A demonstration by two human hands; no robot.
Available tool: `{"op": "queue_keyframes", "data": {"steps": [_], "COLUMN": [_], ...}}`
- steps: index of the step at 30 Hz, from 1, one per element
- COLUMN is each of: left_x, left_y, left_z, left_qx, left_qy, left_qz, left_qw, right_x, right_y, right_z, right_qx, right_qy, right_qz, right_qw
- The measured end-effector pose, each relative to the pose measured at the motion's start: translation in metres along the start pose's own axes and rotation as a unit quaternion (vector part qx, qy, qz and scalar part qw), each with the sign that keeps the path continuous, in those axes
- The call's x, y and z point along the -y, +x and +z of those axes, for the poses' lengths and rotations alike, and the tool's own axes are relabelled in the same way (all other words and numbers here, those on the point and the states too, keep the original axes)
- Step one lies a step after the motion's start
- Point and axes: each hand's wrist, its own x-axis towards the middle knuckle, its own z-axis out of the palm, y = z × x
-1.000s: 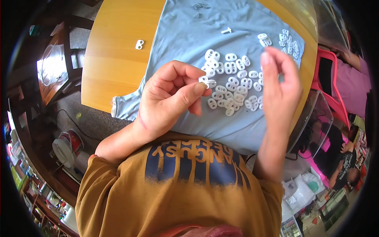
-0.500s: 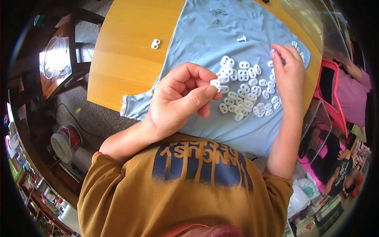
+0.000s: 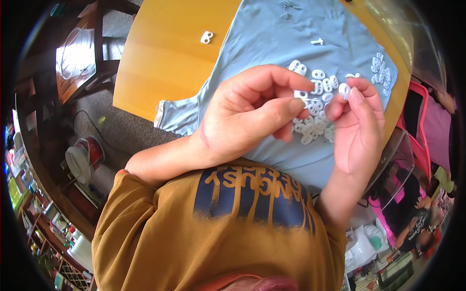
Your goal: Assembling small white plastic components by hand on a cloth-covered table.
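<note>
My left hand (image 3: 252,106) is closed in a pinch on a small white plastic piece (image 3: 301,94), which shows between thumb and index fingertip. Close by on its right, my right hand (image 3: 360,116) pinches a white oval two-hole piece (image 3: 344,91) between thumb and fingers. Under and between the hands lies a pile of similar white two-hole pieces (image 3: 318,127) on a light blue cloth (image 3: 276,43). The left hand and fingers hide part of the pile. Beyond it lies a white T-shaped piece (image 3: 317,41).
Small pale pieces (image 3: 381,72) are grouped at the cloth's right edge, and several screw-like bits (image 3: 290,6) lie at its far end. One white two-hole piece (image 3: 207,37) sits on the bare wooden table (image 3: 170,53). A pink-red chair (image 3: 421,131) stands to the right.
My right hand has come back from the pile's far right side toward my left hand, now with a white oval piece in its fingers. The whole view has shifted slightly.
</note>
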Motion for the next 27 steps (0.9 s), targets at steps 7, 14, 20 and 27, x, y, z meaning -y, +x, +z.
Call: {"op": "queue_keyframes", "data": {"steps": [7, 14, 20, 27], "left_x": [0.007, 0.01, 0.011, 0.008], "left_y": [0.0, 0.001, 0.002, 0.006], "left_z": [0.006, 0.008, 0.006, 0.006], "left_qx": [0.005, -0.013, -0.036, -0.009], "left_qy": [-0.037, -0.025, 0.007, -0.116], "left_qz": [-0.009, 0.045, 0.07, 0.019], "left_qw": [0.999, 0.999, 0.997, 0.993], "right_x": [-0.013, -0.018, -0.022, -0.032], "right_y": [-0.016, -0.02, -0.023, -0.024], "right_z": [0.016, 0.016, 0.013, 0.004], "right_qx": [-0.015, 0.0, 0.067, 0.134], "right_qy": [0.049, 0.01, 0.006, 0.116], "right_qz": [0.046, 0.034, 0.065, 0.059], "right_qw": [0.998, 0.999, 0.996, 0.982]}}
